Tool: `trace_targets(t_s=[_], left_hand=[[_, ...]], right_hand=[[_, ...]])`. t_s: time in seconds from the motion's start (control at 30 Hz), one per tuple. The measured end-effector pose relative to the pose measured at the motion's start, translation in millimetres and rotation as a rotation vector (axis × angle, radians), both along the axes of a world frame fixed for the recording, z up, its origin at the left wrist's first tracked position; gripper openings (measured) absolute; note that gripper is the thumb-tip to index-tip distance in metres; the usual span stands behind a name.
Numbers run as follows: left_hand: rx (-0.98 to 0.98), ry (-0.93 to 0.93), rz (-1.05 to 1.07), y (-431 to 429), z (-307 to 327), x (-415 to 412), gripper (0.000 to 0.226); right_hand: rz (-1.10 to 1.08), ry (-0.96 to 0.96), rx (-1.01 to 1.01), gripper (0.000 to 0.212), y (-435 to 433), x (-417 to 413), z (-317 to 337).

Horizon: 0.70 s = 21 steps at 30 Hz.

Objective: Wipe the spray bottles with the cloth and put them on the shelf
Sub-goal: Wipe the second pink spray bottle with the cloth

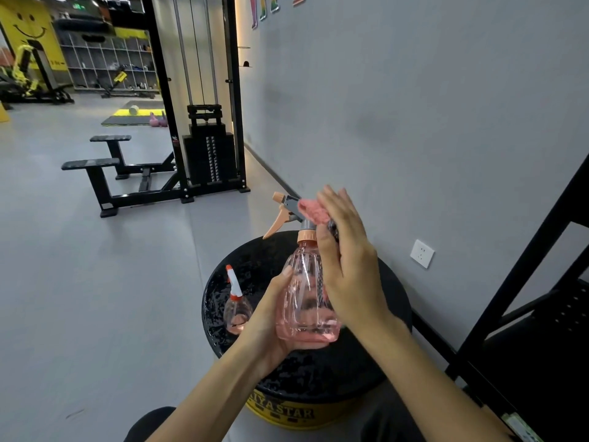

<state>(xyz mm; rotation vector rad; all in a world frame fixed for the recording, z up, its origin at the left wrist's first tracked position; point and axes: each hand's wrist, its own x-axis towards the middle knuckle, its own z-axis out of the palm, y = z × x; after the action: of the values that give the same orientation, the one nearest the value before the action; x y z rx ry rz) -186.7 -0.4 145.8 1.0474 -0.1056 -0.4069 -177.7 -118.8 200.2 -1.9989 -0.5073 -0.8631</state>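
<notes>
Left hand (271, 317) gripped the pink spray bottle (304, 295) low, held upright above the round black desk (318, 374), right hand (347, 263) apparently clasped the pink cloth (314, 212) against its neck, small spray bottle (237, 309) stood on the desk.

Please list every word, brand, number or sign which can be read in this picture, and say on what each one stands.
"IYASTAR": black letters on the yellow side of the round drum; the start of the word is cut off.
Green sign near the ceiling: too blurred to read.
Label on the black shelf frame: too blurred to read.
Markings on the weight stack: too small to read.
</notes>
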Motion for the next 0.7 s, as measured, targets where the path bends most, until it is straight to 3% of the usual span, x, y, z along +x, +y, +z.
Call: trace_targets(t_s=[0.17, 0.4, 0.7], left_hand=[[0.041, 0.026, -0.010, -3.4, -0.4, -5.2, 0.052], [-0.016, 0.059, 0.015, -1.6, -5.7, -6.6, 0.047], [-0.001, 0.021, -0.034, 1.4, -5.2, -8.2, 0.053]], right_hand=[[-0.014, -0.037, -0.244, 0.051, 7.9, 27.0, 31.3], [-0.013, 0.123, -0.783, 0.055, 2.3, 34.9, 29.1], [-0.049, 0.269, -0.937, 0.059, -6.4, 21.5, 32.6]])
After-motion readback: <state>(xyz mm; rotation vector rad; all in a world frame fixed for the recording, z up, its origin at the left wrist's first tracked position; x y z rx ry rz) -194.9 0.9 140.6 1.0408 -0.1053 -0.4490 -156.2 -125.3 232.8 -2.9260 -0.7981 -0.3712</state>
